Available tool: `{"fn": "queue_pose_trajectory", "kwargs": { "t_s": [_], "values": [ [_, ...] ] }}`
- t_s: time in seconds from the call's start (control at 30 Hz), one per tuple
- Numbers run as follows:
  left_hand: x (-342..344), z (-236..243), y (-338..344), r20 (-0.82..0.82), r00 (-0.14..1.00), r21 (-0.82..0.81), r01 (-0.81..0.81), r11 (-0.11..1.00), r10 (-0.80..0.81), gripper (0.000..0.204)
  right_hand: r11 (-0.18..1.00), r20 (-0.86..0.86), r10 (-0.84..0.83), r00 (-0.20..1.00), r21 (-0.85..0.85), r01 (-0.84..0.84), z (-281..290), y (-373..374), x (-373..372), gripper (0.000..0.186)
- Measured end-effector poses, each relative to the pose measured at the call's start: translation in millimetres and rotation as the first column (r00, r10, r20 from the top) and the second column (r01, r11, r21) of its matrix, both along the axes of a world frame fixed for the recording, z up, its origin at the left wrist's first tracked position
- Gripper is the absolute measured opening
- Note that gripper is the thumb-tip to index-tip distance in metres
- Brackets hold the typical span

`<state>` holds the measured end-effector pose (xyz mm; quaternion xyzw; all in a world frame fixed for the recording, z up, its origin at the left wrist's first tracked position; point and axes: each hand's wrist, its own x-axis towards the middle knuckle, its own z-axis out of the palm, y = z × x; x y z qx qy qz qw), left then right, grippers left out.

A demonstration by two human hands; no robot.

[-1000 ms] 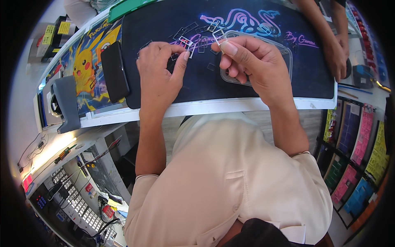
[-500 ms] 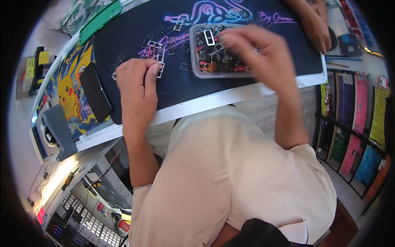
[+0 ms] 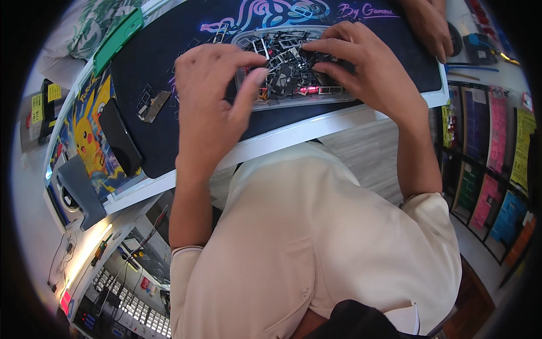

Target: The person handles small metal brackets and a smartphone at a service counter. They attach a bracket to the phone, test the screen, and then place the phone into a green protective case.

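A clear plastic container (image 3: 307,103) on the black desk mat (image 3: 161,150) holds a heap of small thin metal and black frames that look like SIM card trays (image 3: 288,76). My left hand (image 3: 209,104) hovers at the container's left side, thumb and forefinger apart, nothing visible between them. Over the right side is my right hand (image 3: 375,73), its thumb and forefinger spread and their tips at the heap. More loose trays (image 3: 151,106) lie on the mat to the left; my left hand hides some of them.
A dark phone (image 3: 120,137) rests left of the mat on a cartoon-printed sheet (image 3: 89,141). Behind it lies a green tray (image 3: 118,40). A white desk edge (image 3: 293,133) runs in front of me. At the far right are another person's hands (image 3: 432,31).
My left hand has moved from the loose trays on the mat rightward to the container, its fingers spreading. My right hand stays over the container, its fingers now apart. The view has shifted slightly.
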<state>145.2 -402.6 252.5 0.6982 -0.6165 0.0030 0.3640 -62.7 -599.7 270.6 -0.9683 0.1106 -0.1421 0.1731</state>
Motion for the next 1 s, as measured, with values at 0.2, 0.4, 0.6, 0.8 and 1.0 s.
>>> {"fn": "queue_pose_trajectory", "kwargs": {
  "t_s": [0.2, 0.4, 0.6, 0.8, 1.0],
  "values": [
    [-31, 0, -36, 0.071, 0.997, 0.05, -0.011, 0.999, 0.007, 0.029, 0.995, 0.084, -0.007, 0.996, 0.101, -0.001, -7, 2, -3, 0.029],
    [-30, -5, -39, 0.125, 0.992, 0.018, 0.016, 1.0, -0.018, 0.023, 0.989, 0.185, -0.015, 0.983, 0.146, -0.013, -19, 6, -11, 0.027],
    [-18, -6, -22, 0.092, 0.993, -0.22, -0.056, 0.974, 0.078, 0.022, 0.977, 0.25, -0.081, 0.965, 0.211, 0.027, -19, 2, -14, 0.028],
    [-17, -4, 4, 0.144, 0.979, -0.433, -0.067, 0.899, 0.142, 0.023, 0.987, 0.345, -0.022, 0.938, 0.155, -0.034, -2, 11, 2, 0.037],
    [-40, -18, -2, -0.646, 0.718, -0.501, -0.145, 0.854, -0.257, 0.022, 0.587, 0.507, -0.113, 0.854, 0.728, -0.354, 3, 54, 32, 0.024]
  ]
}}
